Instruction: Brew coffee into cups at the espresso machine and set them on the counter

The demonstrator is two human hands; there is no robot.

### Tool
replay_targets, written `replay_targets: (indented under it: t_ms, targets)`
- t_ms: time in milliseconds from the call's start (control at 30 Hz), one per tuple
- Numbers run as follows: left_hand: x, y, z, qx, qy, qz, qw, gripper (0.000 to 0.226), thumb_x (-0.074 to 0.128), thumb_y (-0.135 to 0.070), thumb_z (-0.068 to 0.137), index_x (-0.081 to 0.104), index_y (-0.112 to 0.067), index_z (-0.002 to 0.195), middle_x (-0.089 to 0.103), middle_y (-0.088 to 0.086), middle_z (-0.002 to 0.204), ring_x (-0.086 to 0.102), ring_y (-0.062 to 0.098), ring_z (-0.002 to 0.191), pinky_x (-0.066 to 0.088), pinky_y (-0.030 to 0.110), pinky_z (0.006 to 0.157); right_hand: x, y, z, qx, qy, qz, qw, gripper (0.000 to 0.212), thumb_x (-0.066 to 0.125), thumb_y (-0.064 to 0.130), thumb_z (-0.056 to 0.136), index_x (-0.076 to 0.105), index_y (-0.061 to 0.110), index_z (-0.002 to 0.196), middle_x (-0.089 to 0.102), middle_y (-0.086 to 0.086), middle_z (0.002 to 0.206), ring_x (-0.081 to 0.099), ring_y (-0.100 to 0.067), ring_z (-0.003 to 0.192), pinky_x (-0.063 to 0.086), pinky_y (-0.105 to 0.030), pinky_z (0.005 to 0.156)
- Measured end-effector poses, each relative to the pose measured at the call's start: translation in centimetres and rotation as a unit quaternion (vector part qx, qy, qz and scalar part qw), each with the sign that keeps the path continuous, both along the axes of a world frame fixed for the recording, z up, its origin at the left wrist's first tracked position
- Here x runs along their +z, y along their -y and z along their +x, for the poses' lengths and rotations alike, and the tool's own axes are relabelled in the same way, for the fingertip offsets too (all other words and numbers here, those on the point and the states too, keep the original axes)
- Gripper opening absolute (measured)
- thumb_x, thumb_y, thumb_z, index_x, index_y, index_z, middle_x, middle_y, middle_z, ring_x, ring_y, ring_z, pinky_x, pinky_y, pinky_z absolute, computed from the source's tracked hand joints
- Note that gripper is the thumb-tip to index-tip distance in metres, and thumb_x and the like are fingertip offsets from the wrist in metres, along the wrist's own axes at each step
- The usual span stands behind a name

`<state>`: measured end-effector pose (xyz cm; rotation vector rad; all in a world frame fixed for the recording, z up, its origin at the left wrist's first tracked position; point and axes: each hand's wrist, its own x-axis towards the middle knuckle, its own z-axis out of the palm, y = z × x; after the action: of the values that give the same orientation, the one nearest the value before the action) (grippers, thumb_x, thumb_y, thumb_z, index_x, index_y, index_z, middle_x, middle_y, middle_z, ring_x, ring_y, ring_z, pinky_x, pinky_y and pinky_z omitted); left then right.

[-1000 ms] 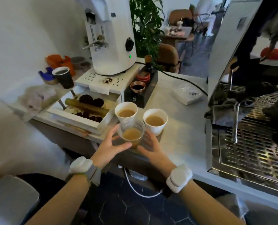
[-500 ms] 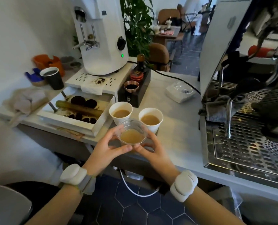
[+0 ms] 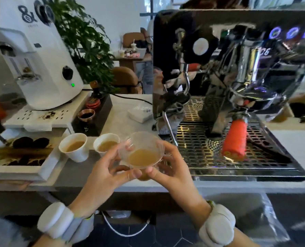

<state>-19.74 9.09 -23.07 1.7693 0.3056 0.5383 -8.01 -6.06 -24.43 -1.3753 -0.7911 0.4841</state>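
Note:
A clear glass cup (image 3: 142,152) with light brown coffee is held between both hands over the counter's front edge. My left hand (image 3: 104,173) grips its left side and my right hand (image 3: 173,171) grips its right side. Two white paper cups (image 3: 75,146) (image 3: 105,143) with coffee stand side by side on the grey counter (image 3: 80,172), just left of the glass. The espresso machine (image 3: 233,72) fills the right half, with an orange-handled portafilter (image 3: 234,139) locked in over the metal drip tray (image 3: 210,157).
A white coffee grinder (image 3: 39,65) stands at the back left on a perforated white stand. A knock box drawer (image 3: 19,155) with spent pucks sits at the left. A black tamping block (image 3: 93,116), a steam wand (image 3: 169,127) and a cloth lie between grinder and machine.
Both hands have carried the glass cup to the right, away from the paper cups and toward the drip tray. The view has swung right onto the espresso machine.

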Motion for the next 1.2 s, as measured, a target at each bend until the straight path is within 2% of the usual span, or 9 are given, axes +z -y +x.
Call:
replay_targets:
  t_ms: [200,300,367,500,600,700,867,1100,1200]
  targets:
    - [0.0,5.3,5.9,-0.065,-0.008,-0.008,0.998,0.066,0.084,-0.043,0.060,0.057,-0.043,0.119,0.065,-0.017,0.119,0.059,0.004,0.114,0.053,0.018,0.079,0.0,6.2,3.7,-0.075,-0.032,0.007,0.997,0.057,0.082,0.024,0.070,0.054,0.027,0.120,0.067,-0.007,0.111,0.064,-0.025,0.105,0.052,-0.048,0.091]
    - [-0.7,6.8,8.5,-0.078,-0.005,-0.009,0.997,0.060,0.085,-0.032,0.063,0.060,-0.046,0.116,0.067,-0.016,0.118,0.061,0.003,0.111,0.052,0.015,0.079,-0.4,8.4,5.5,-0.092,-0.059,0.007,0.994,0.050,0.081,0.022,0.071,0.056,0.017,0.114,0.070,0.000,0.102,0.068,-0.016,0.098,0.055,-0.033,0.084]
    - [-1.0,8.0,10.2,-0.088,-0.005,-0.015,0.996,0.057,0.082,-0.026,0.064,0.062,-0.047,0.114,0.068,-0.018,0.116,0.062,0.001,0.109,0.051,0.012,0.078,-0.2,9.9,6.8,-0.118,-0.016,-0.015,0.993,0.047,0.080,0.028,0.071,0.056,0.025,0.111,0.062,0.009,0.102,0.065,-0.009,0.095,0.053,-0.023,0.079]
    - [-1.3,10.1,13.4,-0.112,-0.021,-0.008,0.993,0.059,0.082,-0.027,0.067,0.059,-0.042,0.120,0.065,-0.019,0.121,0.060,0.002,0.113,0.049,0.013,0.084,-0.5,12.2,9.6,-0.153,0.041,-0.051,0.986,0.052,0.079,0.025,0.074,0.056,0.034,0.120,0.052,0.009,0.106,0.062,-0.014,0.098,0.053,-0.030,0.086]
    - [-1.3,11.6,15.5,-0.093,-0.033,0.010,0.995,0.058,0.082,-0.024,0.065,0.057,-0.038,0.116,0.066,-0.031,0.108,0.062,-0.010,0.100,0.045,0.005,0.076,-0.8,13.6,11.6,-0.150,0.022,-0.043,0.987,0.051,0.078,0.023,0.074,0.055,0.036,0.118,0.059,0.001,0.112,0.064,-0.018,0.098,0.056,-0.039,0.083]
    - [-1.1,12.6,16.6,-0.064,-0.043,0.026,0.997,0.053,0.089,-0.035,0.060,0.062,-0.029,0.106,0.070,-0.029,0.092,0.063,-0.012,0.084,0.044,0.003,0.069,-1.0,14.1,13.2,-0.147,0.001,-0.020,0.989,0.048,0.078,0.019,0.075,0.054,0.033,0.114,0.064,-0.005,0.110,0.067,-0.015,0.093,0.057,-0.028,0.075]
    - [-0.5,13.9,17.9,-0.057,-0.079,0.022,0.995,0.080,0.078,-0.069,0.050,0.059,-0.027,0.115,0.066,0.006,0.120,0.060,0.018,0.112,0.045,0.036,0.101,-0.9,14.8,15.0,-0.125,-0.010,-0.022,0.992,0.047,0.077,0.015,0.076,0.053,0.031,0.113,0.061,0.005,0.111,0.063,0.001,0.093,0.053,-0.015,0.072]
    - [-0.6,14.0,18.7,-0.073,-0.099,0.014,0.992,0.062,0.078,-0.073,0.046,0.055,-0.068,0.104,0.060,-0.010,0.130,0.055,0.009,0.121,0.038,0.044,0.108,-0.7,15.1,15.6,-0.116,-0.025,-0.034,0.992,0.050,0.076,0.018,0.077,0.050,0.029,0.119,0.057,0.012,0.116,0.057,0.009,0.097,0.051,-0.010,0.074]
    - [-0.9,13.3,19.0,-0.071,-0.110,0.022,0.991,0.064,0.077,-0.075,0.045,0.058,-0.064,0.105,0.059,-0.010,0.131,0.054,0.010,0.123,0.037,0.048,0.109,-0.6,14.9,15.4,-0.124,-0.030,-0.031,0.991,0.052,0.076,0.017,0.077,0.049,0.028,0.119,0.057,0.014,0.114,0.058,0.006,0.097,0.054,-0.016,0.076]
